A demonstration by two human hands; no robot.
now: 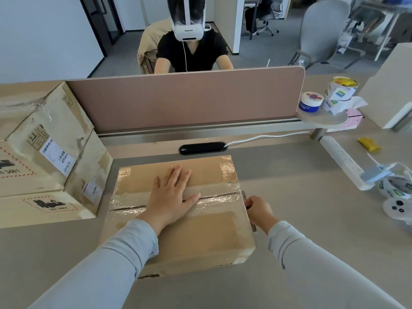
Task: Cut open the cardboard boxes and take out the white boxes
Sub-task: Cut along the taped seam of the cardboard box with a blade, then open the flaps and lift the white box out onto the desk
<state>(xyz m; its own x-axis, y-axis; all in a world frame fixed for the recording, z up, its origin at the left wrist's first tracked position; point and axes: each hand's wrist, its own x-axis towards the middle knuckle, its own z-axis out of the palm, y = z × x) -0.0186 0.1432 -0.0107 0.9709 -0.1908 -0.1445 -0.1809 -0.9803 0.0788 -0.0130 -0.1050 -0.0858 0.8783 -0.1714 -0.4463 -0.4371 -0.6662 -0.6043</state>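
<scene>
The left hand (172, 197) lies flat, fingers spread, on the taped cardboard box (196, 237). The right hand (259, 210) grips a slim cutter (244, 195) at the seam's right end.

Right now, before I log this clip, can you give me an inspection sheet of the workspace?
Surface: beige desk under the box.
Job's things: cardboard box taped shut, contents hidden; stacked boxes at left also taped.
Clutter: blue tub, tin, yellow packet, controller at right.
Hands: left hand flat on box top; right hand grips a slim tool, likely a cutter, at the seam's right end.
Cables: white cable runs toward power strip.
Surroundings: partition; headset-wearing person seated behind it.
</scene>
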